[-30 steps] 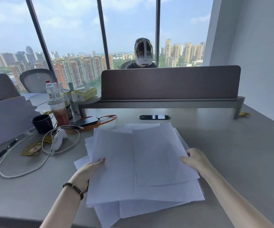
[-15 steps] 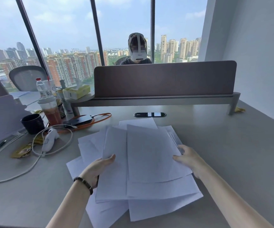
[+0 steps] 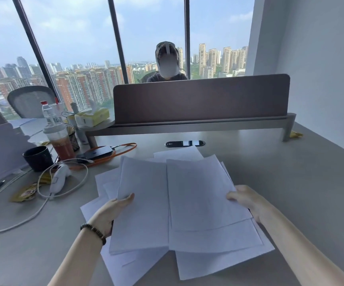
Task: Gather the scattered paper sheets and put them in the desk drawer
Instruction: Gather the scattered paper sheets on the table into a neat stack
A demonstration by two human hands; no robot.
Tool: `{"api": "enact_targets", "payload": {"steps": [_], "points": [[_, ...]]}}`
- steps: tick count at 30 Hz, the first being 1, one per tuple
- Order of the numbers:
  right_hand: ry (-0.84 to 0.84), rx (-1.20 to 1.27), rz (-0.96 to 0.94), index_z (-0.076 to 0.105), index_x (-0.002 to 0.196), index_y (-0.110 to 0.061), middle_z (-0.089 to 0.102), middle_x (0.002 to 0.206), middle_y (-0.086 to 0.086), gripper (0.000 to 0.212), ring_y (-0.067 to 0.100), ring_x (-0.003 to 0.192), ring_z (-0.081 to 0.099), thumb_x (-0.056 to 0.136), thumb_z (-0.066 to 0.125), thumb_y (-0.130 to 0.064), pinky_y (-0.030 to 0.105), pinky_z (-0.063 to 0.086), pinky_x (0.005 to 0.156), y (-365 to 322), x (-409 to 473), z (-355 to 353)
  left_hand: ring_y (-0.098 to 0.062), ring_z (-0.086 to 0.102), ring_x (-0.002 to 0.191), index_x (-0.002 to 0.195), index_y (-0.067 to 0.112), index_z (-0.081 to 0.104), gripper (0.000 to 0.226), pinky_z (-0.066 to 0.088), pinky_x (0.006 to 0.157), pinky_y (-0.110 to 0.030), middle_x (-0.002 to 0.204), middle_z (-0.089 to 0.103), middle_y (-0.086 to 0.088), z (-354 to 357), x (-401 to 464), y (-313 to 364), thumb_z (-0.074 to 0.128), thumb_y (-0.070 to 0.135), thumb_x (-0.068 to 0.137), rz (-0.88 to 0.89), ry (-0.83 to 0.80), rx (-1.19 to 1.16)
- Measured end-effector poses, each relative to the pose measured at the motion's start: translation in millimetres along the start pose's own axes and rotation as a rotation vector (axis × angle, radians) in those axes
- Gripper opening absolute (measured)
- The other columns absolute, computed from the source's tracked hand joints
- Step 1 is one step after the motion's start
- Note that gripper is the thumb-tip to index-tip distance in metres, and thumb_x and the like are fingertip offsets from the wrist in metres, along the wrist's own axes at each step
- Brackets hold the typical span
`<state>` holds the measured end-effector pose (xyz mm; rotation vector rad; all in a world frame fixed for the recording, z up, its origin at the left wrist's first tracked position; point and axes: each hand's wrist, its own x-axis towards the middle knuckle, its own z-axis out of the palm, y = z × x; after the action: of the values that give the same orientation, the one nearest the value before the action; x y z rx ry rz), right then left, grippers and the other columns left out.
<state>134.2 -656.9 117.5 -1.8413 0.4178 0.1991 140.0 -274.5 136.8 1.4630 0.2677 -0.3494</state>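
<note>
A loose pile of white paper sheets (image 3: 187, 203) lies overlapped on the grey desk (image 3: 301, 193) in front of me. My left hand (image 3: 111, 211) grips the pile's left edge, thumb on top of a sheet and fingers hidden under it. My right hand (image 3: 247, 203) grips the right edge the same way, thumb on the top sheet. Several lower sheets stick out at the left and at the near edge. No drawer is in view.
At the left stand a black mug (image 3: 38, 157), a lidded drink cup (image 3: 60, 141), a white device with a looped cable (image 3: 59, 178), a phone on an orange strap (image 3: 98, 152) and snack wrappers. A brown divider (image 3: 200, 100) crosses the desk's back; a person sits behind it.
Both hands have pushed the sheets closer together and the upper sheets have risen a little. The view has tilted up slightly.
</note>
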Motion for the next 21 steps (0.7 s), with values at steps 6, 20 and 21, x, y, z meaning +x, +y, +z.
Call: {"api": "enact_targets", "payload": {"steps": [6, 20, 21], "points": [[0.073, -0.051, -0.006, 0.068, 0.087, 0.002, 0.062, 0.075, 0.010, 0.020, 0.024, 0.071, 0.059, 0.070, 0.063, -0.007, 0.030, 0.044, 0.070, 6, -6, -17, -0.027, 0.075, 0.063, 0.105, 0.006, 0.069, 0.019, 0.062, 0.054, -0.036, 0.083, 0.078, -0.014, -14, -7, -2, 0.061, 0.021, 0.096, 0.038, 0.045, -0.017], [-0.062, -0.161, -0.101, 0.070, 0.103, -0.027, 0.075, 0.107, -0.005, 0.014, 0.014, 0.101, 0.070, 0.095, 0.065, -0.016, 0.030, 0.053, 0.091, -1, -17, -19, -0.031, 0.075, 0.074, 0.114, 0.004, 0.068, 0.029, 0.063, 0.067, -0.041, 0.097, 0.077, -0.018, 16, 10, -4, 0.064, 0.025, 0.095, -0.007, 0.000, 0.065], [-0.063, -0.147, -0.108, 0.070, 0.099, -0.027, 0.075, 0.105, -0.007, 0.017, 0.012, 0.099, 0.070, 0.094, 0.065, -0.012, 0.027, 0.053, 0.087, -1, -18, -19, -0.030, 0.075, 0.071, 0.112, 0.004, 0.068, 0.026, 0.063, 0.063, -0.039, 0.093, 0.078, -0.016, 19, 11, -4, 0.063, 0.024, 0.095, -0.006, -0.005, 0.070]]}}
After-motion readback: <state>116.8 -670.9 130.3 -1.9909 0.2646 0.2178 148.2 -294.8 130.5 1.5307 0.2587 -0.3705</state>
